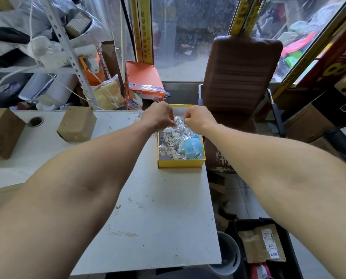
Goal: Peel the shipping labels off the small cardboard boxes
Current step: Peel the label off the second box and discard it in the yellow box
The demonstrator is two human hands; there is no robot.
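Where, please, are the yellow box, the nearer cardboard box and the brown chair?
yellow box (181, 164): head view, its front wall.
cardboard box (77, 123): head view, its top face.
brown chair (242, 73): head view, its backrest.

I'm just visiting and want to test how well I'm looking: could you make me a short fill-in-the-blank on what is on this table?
1. Both hands, the left hand and the right hand, are held over a tray whose colour is ____.
2. That tray holds crumpled white ____.
3. The tray sits at the table's ____ edge.
4. On the table's left part, the cardboard box stands beside a round ____.

Missing words: yellow; labels; right; hole
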